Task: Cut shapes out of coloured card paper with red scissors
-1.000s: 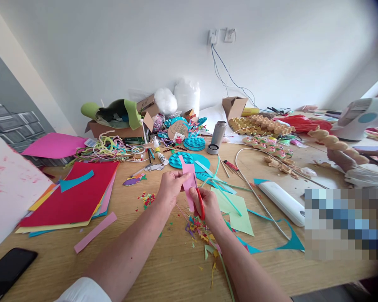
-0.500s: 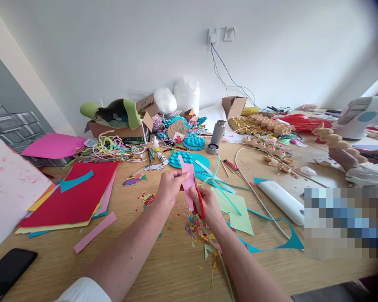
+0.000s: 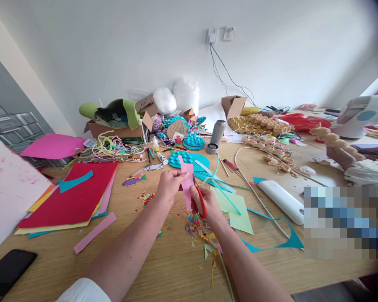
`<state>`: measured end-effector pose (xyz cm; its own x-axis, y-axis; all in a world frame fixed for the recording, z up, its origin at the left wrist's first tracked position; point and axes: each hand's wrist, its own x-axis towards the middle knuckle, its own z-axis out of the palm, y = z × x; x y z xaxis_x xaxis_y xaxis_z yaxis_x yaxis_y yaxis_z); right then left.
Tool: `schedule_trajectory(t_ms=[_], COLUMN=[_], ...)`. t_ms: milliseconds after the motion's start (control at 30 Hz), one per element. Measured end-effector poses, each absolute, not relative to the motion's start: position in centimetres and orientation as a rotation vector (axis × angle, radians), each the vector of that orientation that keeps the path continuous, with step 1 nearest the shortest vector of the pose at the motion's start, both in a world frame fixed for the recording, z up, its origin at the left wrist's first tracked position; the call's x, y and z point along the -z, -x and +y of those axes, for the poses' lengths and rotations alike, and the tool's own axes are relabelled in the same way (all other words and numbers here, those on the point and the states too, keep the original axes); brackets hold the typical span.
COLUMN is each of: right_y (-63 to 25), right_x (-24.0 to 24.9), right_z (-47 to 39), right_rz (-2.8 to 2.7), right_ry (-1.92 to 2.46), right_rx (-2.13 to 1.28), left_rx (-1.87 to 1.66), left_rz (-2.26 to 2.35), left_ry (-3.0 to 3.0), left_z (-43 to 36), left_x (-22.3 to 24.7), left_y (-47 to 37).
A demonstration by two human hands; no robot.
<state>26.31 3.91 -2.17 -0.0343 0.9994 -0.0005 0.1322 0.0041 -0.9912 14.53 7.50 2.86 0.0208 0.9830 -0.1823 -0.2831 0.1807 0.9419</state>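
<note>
Between finger and thumb, my left hand [image 3: 170, 184] pinches a strip of pink paper [image 3: 187, 184], held upright above the table. My right hand [image 3: 209, 205] is closed around the red handles of a pair of scissors [image 3: 202, 203]. The scissor blades lie along the right edge of the pink paper; their tips are hard to make out. Small coloured paper scraps [image 3: 197, 228] are scattered on the table below my hands. Another pink paper strip [image 3: 95, 232] lies to the left, beside a stack of coloured paper [image 3: 71, 191] with a red sheet on top.
A black phone [image 3: 11, 270] lies at the left edge. Pale green paper [image 3: 239, 209], a white oblong device [image 3: 282, 201] and a grey flask [image 3: 218, 133] stand or lie to the right. At far right, another person's hand [image 3: 338, 155] holds a piece of egg carton [image 3: 334, 140].
The scissors and my right hand have shifted very slightly against the pink paper. The other person's hand and the egg carton piece have moved a little to the left.
</note>
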Motion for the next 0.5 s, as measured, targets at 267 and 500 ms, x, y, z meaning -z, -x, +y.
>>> schedule_trajectory(t_ms=[267, 500], right_y=[-26.35, -26.50], right_x=[2.34, 2.56], right_z=[4.00, 4.03], right_rz=[-1.337, -1.384], right_ry=[1.292, 1.301], right_rx=[-1.113, -1.052], left_rx=[-1.194, -1.174], left_rz=[1.078, 1.084], left_ry=[-0.907, -0.882], left_z=[7.32, 7.16], left_x=[-2.54, -2.73], left_y=[-14.67, -14.64])
